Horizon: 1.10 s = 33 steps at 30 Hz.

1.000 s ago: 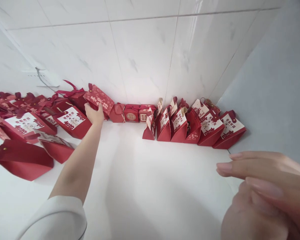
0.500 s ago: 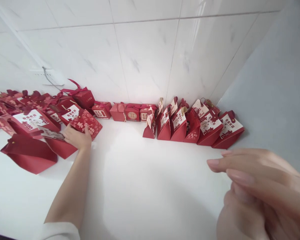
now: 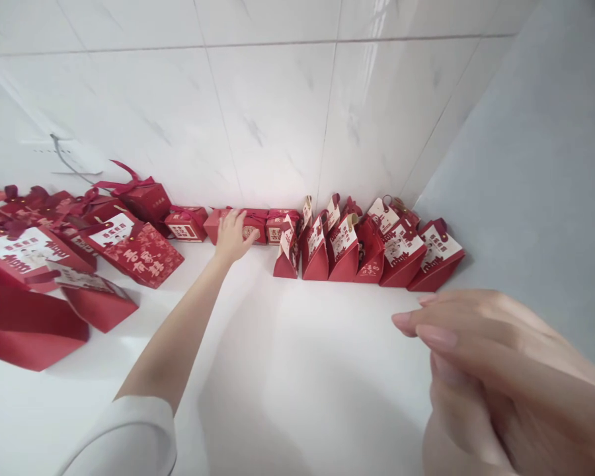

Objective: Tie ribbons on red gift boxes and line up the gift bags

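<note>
Left hand (image 3: 233, 237) fingers (image 3: 238, 218) spread over small red box (image 3: 259, 222) by wall (image 3: 277, 119); right hand (image 3: 500, 377) fingers together

Chinese chars on patterned bag (image 3: 146, 256), white bag tags (image 3: 342, 237): too small, illegible.

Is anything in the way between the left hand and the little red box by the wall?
No, nothing visible does. The left hand seems to rest its fingertips on the small red cardboard box by the white tiled wall. The red paper gift bags stand to its right, not between them.
</note>
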Motion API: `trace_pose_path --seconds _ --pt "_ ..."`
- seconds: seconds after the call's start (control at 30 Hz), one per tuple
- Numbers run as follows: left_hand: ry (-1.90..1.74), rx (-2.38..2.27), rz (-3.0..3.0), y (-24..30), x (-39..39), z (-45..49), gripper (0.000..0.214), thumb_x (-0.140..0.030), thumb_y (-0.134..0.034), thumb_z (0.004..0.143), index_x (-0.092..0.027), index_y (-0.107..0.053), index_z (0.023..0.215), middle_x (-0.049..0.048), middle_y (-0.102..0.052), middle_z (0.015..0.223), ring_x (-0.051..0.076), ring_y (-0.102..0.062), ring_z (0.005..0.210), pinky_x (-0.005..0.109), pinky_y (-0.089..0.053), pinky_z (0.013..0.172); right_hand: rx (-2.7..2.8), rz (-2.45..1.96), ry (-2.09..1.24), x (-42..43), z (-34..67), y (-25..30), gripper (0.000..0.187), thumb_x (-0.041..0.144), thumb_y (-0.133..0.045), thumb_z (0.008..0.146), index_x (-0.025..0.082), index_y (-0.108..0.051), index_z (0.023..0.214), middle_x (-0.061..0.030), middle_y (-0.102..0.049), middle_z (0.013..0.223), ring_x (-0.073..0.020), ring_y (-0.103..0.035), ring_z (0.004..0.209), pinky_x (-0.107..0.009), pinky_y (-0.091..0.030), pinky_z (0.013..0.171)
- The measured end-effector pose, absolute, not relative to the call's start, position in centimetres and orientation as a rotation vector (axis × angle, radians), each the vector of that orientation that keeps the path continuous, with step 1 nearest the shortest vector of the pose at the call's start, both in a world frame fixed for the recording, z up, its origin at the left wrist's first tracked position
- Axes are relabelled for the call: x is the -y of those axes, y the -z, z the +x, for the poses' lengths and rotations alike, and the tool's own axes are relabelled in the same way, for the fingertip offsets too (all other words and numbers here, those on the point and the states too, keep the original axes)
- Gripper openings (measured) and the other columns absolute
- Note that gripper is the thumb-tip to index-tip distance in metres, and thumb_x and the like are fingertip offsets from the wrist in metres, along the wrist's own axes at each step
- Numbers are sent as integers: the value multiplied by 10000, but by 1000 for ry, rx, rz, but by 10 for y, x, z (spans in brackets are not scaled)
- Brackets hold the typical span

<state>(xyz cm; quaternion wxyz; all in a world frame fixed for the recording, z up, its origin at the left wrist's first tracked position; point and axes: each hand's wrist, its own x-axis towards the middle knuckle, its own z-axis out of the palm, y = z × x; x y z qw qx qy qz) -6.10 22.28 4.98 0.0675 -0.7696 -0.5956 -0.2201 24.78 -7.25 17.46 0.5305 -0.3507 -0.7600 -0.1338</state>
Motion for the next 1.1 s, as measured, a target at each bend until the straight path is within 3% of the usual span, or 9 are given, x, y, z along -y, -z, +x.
trace_pose_path --seconds 0.1,0.23,0.33,0.43,0.53,0.63,0.8,0.93,1.1 --pt "449 1594 -2612 -60 -254 -27 724 -497 -462 898 -135 -331 1512 132 -317 1587 272 -232 1485 412 -95 1232 1795 -888 287 74 244 -180 151 125 -537 897 227 -645 925 -23 -675 695 -188 -655 609 -374 -543 597" --pt "192 1673 -2692 -70 -287 -3 913 -503 -620 762 -131 -282 1524 175 -317 1570 353 -254 1457 492 -159 1198 1664 -1029 242 75 233 -180 225 39 -499 869 223 -622 907 -14 -651 699 -182 -653 647 -385 -532 665" --pt "147 1736 -2679 -76 -302 -1 1027 -518 -700 663 -138 -269 1514 204 -359 1526 366 -286 1435 506 -194 1178 1676 -870 317 64 234 -171 239 29 -522 843 230 -628 916 10 -627 686 -158 -628 589 -344 -517 594" --pt "61 1775 -2654 -80 -308 -3 1007 -548 -739 598 -175 -364 1455 198 -393 1485 365 -292 1424 542 -159 1177 1647 -763 419 51 239 -164 240 29 -542 821 222 -637 928 17 -611 676 -134 -574 533 -308 -480 517" --pt "-54 1813 -2613 -84 -309 0 996 -539 -789 530 -139 -453 1377 234 -403 1456 396 -285 1415 596 -131 1165 1666 -734 455 44 242 -163 254 13 -553 794 210 -654 919 6 -619 674 -136 -566 541 -292 -459 497" --pt "-174 1821 -2600 -90 -309 6 1114 -525 -837 461 -105 -412 1400 269 -366 1481 422 -256 1426 625 -111 1159 1705 -651 455 42 244 -167 280 -25 -545 762 181 -671 902 -6 -631 665 -138 -565 530 -287 -451 484" --pt "-235 1834 -2609 -97 -308 9 1141 -541 -816 493 -146 -345 1454 252 -351 1506 424 -283 1416 626 -126 1156 1697 -669 455 46 243 -169 292 -24 -545 751 193 -673 898 -5 -638 663 -142 -560 534 -288 -444 470" --pt "-181 1803 -2615 -95 -304 7 994 -573 -794 512 -105 -496 1337 260 -391 1454 452 -293 1394 625 -128 1150 1674 -697 419 50 241 -170 289 -32 -541 750 187 -673 884 -4 -624 646 -144 -561 535 -291 -439 468" --pt "64 1737 -2606 -101 -291 3 918 -563 -778 579 -90 -487 1311 221 -451 1391 399 -376 1339 520 -224 1153 1672 -674 443 48 244 -170 261 -37 -561 751 167 -683 858 -11 -632 658 -151 -573 552 -293 -436 468"
